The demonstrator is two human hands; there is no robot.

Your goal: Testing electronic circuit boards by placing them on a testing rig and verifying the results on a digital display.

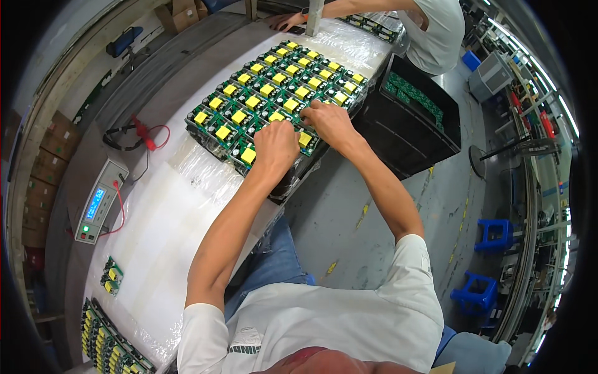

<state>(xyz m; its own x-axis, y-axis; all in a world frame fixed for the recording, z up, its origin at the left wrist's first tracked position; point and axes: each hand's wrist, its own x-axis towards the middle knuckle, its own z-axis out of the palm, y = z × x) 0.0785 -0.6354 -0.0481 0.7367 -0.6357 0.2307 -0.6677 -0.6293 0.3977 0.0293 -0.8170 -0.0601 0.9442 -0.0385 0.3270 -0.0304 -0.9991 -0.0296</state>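
I see the left hand (pixel 277 146) and right hand (pixel 330 124) bent down close together over rows of green circuit boards (pixel 252 102) with yellow blocks; whatever they grip is hidden from me. A meter (pixel 96 202) with a lit blue screen stands left on the white surface (pixel 168 237). Rightward, a black bin (pixel 398 134) holds green panels (pixel 414 98), near a co-worker (pixel 439 37).
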